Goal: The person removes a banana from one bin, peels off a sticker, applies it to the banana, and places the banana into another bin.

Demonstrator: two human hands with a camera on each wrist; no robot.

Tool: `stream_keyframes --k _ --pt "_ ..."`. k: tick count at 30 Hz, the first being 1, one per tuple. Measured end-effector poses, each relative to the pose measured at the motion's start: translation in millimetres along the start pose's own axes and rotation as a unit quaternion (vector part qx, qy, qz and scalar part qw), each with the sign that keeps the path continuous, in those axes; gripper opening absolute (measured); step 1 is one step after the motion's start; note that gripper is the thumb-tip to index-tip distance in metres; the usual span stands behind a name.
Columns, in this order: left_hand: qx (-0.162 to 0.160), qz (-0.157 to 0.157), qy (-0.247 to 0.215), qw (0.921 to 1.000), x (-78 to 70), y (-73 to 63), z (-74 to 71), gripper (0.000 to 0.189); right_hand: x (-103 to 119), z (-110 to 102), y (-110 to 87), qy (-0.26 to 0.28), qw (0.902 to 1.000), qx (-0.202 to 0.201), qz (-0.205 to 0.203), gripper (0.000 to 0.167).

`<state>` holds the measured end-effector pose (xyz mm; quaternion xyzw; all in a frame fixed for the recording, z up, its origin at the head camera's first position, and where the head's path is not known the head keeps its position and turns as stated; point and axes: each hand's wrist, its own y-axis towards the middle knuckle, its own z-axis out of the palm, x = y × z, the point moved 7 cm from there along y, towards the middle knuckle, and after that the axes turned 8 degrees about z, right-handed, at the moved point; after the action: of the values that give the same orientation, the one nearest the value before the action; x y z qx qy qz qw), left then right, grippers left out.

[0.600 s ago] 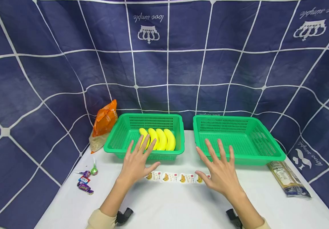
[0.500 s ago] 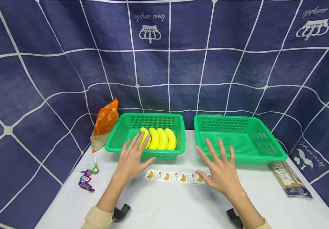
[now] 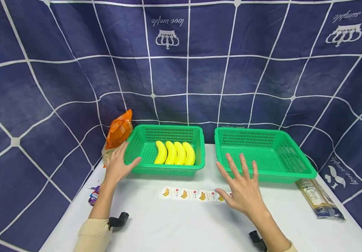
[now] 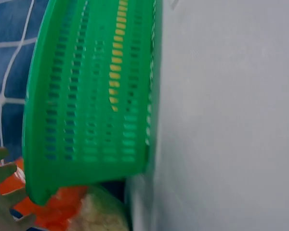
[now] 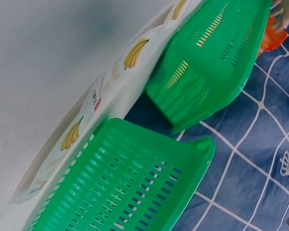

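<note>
Several yellow bananas lie side by side in the left green basket. My left hand, fingers spread and holding nothing, is by that basket's left front corner, in front of an orange bag. In the left wrist view its fingers show at the left edge, beside the basket wall. Over the front rim of the right green basket is my right hand, fingers spread, nothing held. A strip of banana stickers lies on the white table between the hands, its right end partly behind the right thumb.
Wrapped candies lie at the left, partly hidden by the left forearm. A flat package sits by the right basket's front right corner. A blue checked cloth hangs behind and at both sides of the white table.
My left hand has moved left, from in front of the bananas to the basket's left corner, uncovering the bananas and covering some candies. The right hand has stayed in place.
</note>
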<state>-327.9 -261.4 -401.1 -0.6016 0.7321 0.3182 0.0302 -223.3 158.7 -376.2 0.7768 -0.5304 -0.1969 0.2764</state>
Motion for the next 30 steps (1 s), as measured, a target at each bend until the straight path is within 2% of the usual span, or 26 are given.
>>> stream_keyframes --k 3,7,12,17,23,30 --pt "0.007 -0.011 -0.029 0.9995 15.0 -2.8 3.1 0.089 1 0 -0.4 0.002 1.0000 -0.002 0.000 0.076" --pt "0.028 -0.022 -0.065 0.9972 27.7 -5.4 10.2 0.089 1 0 -1.7 0.000 1.0000 0.001 0.003 0.077" --pt "0.057 -0.043 -0.113 0.9911 36.9 -6.2 19.2 0.094 2 1 -0.8 0.006 1.0000 0.002 -0.001 0.076" --pt "0.068 -0.053 -0.132 0.9875 40.5 -6.1 25.9 0.100 2 0 6.0 0.004 0.9999 0.003 -0.012 0.076" --pt "0.072 -0.067 -0.132 0.9863 43.2 -6.1 28.9 0.103 8 -3 26.6 -0.008 0.9989 0.030 -0.036 0.078" --pt "0.076 -0.077 -0.142 0.9839 44.6 -5.1 29.9 0.105 31 1 68.5 0.002 0.9939 0.060 -0.092 0.080"
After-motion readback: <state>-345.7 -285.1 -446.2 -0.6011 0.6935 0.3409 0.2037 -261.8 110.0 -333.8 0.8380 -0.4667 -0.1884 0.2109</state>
